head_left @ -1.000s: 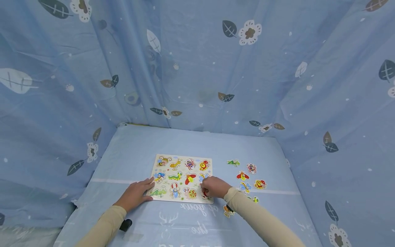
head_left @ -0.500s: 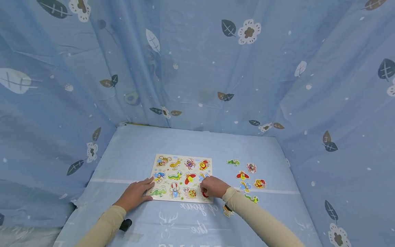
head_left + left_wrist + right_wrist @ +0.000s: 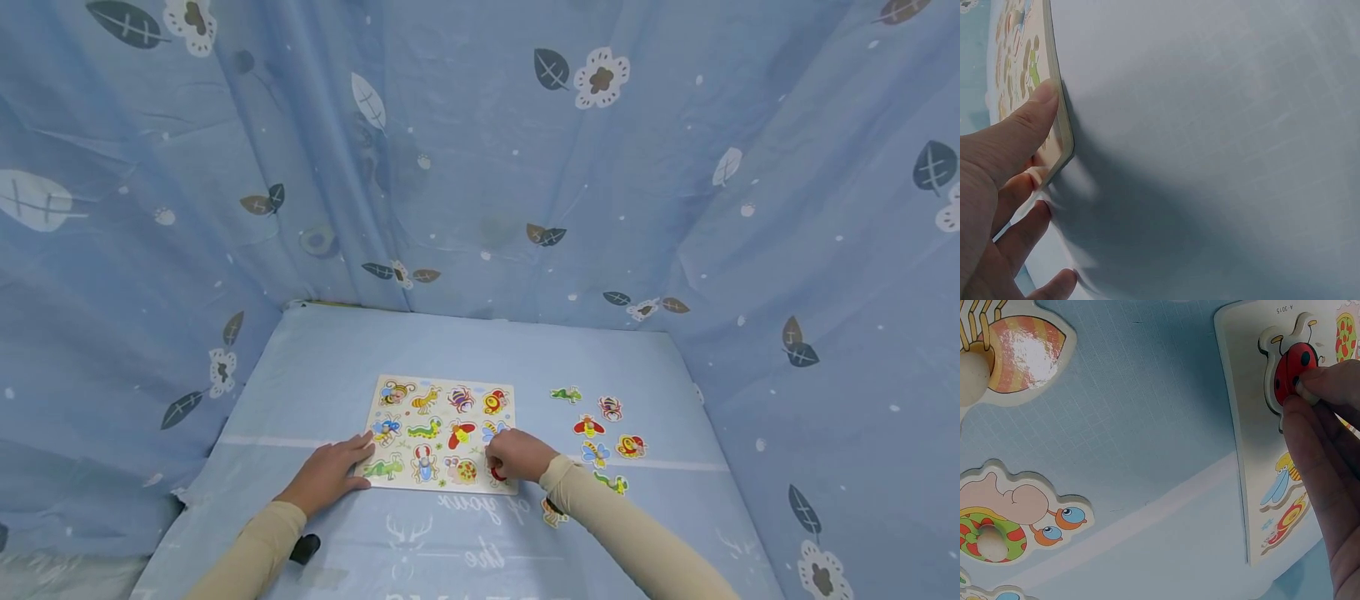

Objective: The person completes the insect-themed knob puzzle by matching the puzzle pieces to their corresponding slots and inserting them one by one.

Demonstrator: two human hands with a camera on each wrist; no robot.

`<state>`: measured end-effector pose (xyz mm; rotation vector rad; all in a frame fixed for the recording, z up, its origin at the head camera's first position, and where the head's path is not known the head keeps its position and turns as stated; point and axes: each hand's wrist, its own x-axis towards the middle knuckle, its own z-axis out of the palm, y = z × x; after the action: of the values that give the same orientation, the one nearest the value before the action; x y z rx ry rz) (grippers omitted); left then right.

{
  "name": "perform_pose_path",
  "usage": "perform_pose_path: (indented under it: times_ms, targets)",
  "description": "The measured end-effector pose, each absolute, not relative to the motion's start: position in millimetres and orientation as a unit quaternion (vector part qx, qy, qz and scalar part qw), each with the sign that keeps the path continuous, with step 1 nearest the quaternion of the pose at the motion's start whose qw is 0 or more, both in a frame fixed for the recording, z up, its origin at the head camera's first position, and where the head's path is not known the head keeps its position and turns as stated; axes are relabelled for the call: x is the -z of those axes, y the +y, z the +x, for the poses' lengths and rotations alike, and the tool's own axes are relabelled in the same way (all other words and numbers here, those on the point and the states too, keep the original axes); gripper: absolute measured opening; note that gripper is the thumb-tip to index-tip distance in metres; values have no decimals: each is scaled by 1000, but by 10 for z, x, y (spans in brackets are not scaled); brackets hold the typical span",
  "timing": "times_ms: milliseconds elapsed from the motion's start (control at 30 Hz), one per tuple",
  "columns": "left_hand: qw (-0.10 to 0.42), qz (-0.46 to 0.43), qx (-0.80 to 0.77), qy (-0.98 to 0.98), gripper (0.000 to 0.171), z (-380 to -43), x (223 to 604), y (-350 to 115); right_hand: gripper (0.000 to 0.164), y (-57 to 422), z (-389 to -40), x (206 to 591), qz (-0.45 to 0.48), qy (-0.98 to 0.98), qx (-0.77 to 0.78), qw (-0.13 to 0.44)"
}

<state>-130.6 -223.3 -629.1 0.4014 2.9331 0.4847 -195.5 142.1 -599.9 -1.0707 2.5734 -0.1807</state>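
Note:
The wooden puzzle board [image 3: 472, 487], printed with insects, lies flat in the middle of the table. My right hand [image 3: 520, 455] is at its near right corner. In the right wrist view, thumb and fingers pinch the knob of a red ladybug puzzle piece [image 3: 1291, 369], which lies over the ladybug-shaped recess, its outline slightly offset. At the board's left edge rests my left hand [image 3: 328, 473], fingers spread. The left wrist view has its thumb [image 3: 1038, 103] on top of the board near a corner, the other fingers beside the edge. A blue beetle piece [image 3: 424, 467] sits in the board.
Several loose puzzle pieces lie right of the board, among them a green grasshopper [image 3: 566, 394], a purple bug [image 3: 611, 408] and a caterpillar [image 3: 611, 482]. An orange striped piece [image 3: 1025, 353] and a snail piece [image 3: 1022, 506] are close to my right wrist. Blue curtains [image 3: 480, 167] enclose the table.
The right hand keeps its pinch at the board's corner. My right forearm has shifted slightly, uncovering more of the caterpillar piece. The left hand stays in place.

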Motion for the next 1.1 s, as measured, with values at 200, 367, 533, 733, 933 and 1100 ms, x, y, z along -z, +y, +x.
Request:
perform_pose_path:
  times_ms: [200, 367, 533, 733, 933, 1100]
  targets:
    - [87, 131, -159, 975, 74, -1320, 6274, -2231, 21, 1434, -1955, 5996, -379, 906, 70, 175]
    - [86, 128, -161, 975, 74, -1316, 6259, -2220, 18, 1433, -1945, 5974, -382, 904, 74, 177]
    - [85, 127, -159, 975, 74, -1314, 6246, -2202, 18, 1448, -1945, 5989, -388, 902, 79, 173]
    - [82, 128, -156, 976, 74, -1300, 6237, -2195, 14, 1523, -1976, 6017, -382, 906, 79, 165]
    - [81, 135, -156, 975, 73, -1304, 6235, -2202, 22, 1718, -2018, 5970, -342, 922, 95, 158]
    - [85, 133, -162, 974, 73, -1307, 6235, -2219, 45, 1952, -2066, 5933, -302, 938, 91, 142]
